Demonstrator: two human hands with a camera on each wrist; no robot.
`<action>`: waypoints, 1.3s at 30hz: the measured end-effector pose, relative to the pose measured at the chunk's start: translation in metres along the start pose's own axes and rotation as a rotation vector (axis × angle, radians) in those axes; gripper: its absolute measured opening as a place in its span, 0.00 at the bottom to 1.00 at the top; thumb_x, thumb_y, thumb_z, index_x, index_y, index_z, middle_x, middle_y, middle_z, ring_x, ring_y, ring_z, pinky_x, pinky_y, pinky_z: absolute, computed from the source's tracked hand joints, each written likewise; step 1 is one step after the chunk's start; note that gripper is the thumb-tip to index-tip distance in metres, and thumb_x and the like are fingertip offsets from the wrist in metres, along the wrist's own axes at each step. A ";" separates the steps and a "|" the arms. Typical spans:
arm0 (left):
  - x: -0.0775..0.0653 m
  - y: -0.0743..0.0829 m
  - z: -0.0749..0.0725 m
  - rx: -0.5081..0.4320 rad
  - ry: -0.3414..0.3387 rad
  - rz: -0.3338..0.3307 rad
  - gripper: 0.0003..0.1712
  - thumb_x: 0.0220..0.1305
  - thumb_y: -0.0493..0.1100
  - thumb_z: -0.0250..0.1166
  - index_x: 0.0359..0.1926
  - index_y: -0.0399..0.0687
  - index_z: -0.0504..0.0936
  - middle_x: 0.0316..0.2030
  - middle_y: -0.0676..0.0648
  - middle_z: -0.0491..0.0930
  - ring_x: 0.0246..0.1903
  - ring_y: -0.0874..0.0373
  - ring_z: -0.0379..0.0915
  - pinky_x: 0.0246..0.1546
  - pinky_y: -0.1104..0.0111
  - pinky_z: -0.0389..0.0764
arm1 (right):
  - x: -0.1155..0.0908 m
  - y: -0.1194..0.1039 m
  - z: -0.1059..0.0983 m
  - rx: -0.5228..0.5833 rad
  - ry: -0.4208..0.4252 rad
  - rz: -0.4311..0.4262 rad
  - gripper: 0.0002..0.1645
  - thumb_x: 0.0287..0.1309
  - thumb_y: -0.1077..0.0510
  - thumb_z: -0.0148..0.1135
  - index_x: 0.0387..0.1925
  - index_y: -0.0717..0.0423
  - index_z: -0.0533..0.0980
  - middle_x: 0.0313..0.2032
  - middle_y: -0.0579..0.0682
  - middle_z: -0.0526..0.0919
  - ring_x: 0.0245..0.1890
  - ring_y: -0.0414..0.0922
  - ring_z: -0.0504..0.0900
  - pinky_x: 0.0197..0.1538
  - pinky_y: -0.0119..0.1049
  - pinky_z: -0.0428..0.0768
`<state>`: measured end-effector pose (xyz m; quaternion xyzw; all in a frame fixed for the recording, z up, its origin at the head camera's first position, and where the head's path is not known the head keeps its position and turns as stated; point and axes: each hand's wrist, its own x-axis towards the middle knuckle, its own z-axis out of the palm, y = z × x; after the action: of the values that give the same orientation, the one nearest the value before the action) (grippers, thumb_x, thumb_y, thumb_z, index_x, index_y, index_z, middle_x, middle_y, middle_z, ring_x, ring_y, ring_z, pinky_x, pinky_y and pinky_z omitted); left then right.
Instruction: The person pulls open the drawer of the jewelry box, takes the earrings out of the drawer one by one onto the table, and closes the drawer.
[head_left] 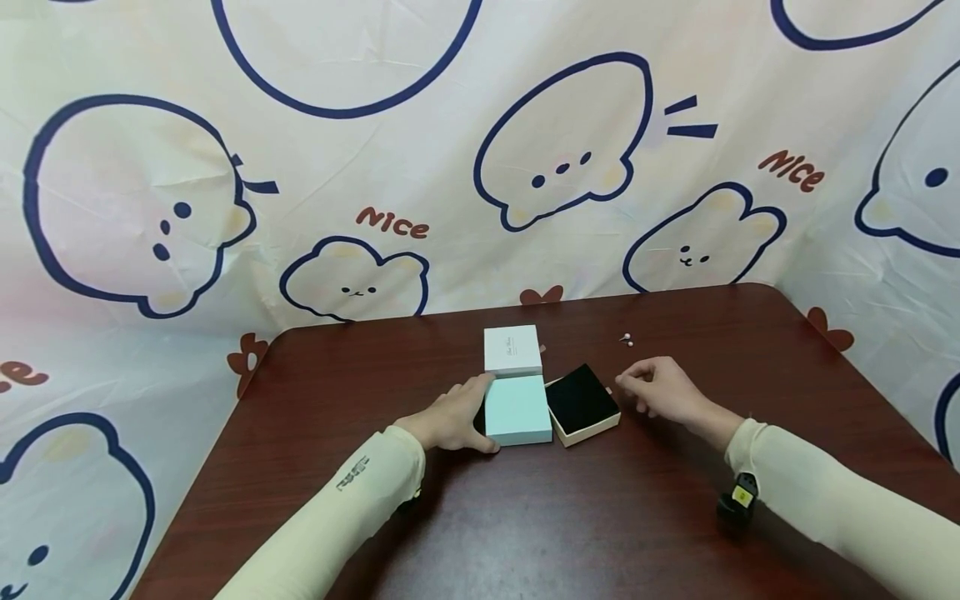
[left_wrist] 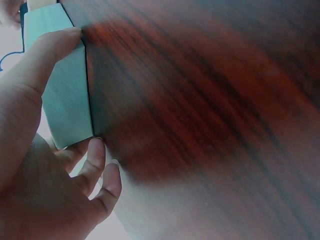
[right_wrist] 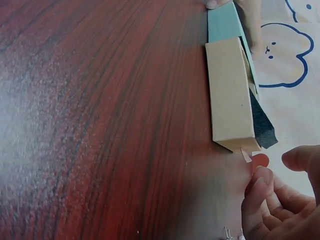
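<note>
My left hand (head_left: 453, 414) holds the mint-green box (head_left: 517, 408) at its left end. In the left wrist view the thumb presses the front wall and fingertips bend at the end corner. Right of that box lies an angled cream box (head_left: 588, 427) with a black insert (head_left: 582, 398), slightly raised at one side. A small pale ribbon tab (right_wrist: 246, 155) sticks out of its right end. My right hand (head_left: 666, 388) hovers beside the tab with bent fingers and a gap between the digits, apparently holding nothing.
A white box (head_left: 512, 348) with small print stands behind the mint-green box, touching or almost touching it. Two tiny white-tipped pieces (head_left: 627, 339), perhaps earrings, lie beyond my right hand. Cartoon-printed cloth (head_left: 450, 167) hangs behind the dark red-brown table (head_left: 360, 358).
</note>
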<state>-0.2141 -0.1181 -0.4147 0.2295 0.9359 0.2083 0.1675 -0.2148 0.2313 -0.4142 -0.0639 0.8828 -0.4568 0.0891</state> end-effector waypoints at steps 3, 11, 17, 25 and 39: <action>0.000 0.000 0.000 0.000 -0.002 0.000 0.65 0.51 0.54 0.80 0.79 0.44 0.49 0.75 0.40 0.59 0.71 0.40 0.59 0.70 0.45 0.63 | 0.002 0.001 0.002 -0.012 0.001 -0.007 0.17 0.70 0.55 0.59 0.45 0.67 0.83 0.26 0.55 0.80 0.20 0.41 0.76 0.25 0.37 0.80; 0.001 0.000 -0.001 0.006 0.000 0.004 0.65 0.51 0.54 0.80 0.79 0.43 0.49 0.76 0.40 0.59 0.71 0.40 0.59 0.70 0.45 0.63 | 0.006 0.005 0.006 -0.040 0.006 0.000 0.16 0.70 0.55 0.58 0.44 0.65 0.83 0.29 0.54 0.81 0.21 0.43 0.77 0.25 0.37 0.80; 0.001 0.000 -0.001 0.012 0.001 0.010 0.65 0.51 0.54 0.80 0.79 0.43 0.49 0.75 0.40 0.60 0.71 0.40 0.60 0.70 0.45 0.64 | 0.008 0.005 0.007 -0.039 0.006 0.010 0.16 0.70 0.55 0.58 0.42 0.64 0.84 0.28 0.53 0.81 0.21 0.42 0.77 0.25 0.36 0.80; 0.001 0.001 -0.001 0.004 -0.009 0.002 0.64 0.51 0.54 0.80 0.79 0.45 0.49 0.75 0.41 0.60 0.70 0.41 0.60 0.70 0.45 0.63 | 0.006 0.003 0.010 -0.038 0.010 0.005 0.16 0.71 0.55 0.58 0.44 0.65 0.84 0.29 0.54 0.82 0.21 0.42 0.77 0.25 0.37 0.80; 0.000 0.001 0.000 0.004 -0.013 -0.010 0.65 0.52 0.54 0.80 0.80 0.45 0.48 0.75 0.41 0.59 0.72 0.41 0.59 0.71 0.45 0.63 | 0.006 0.003 0.014 -0.059 0.016 0.009 0.16 0.71 0.55 0.59 0.45 0.65 0.84 0.30 0.53 0.84 0.21 0.42 0.77 0.26 0.37 0.80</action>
<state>-0.2142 -0.1178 -0.4142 0.2268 0.9363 0.2041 0.1742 -0.2177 0.2210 -0.4251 -0.0590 0.8969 -0.4305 0.0821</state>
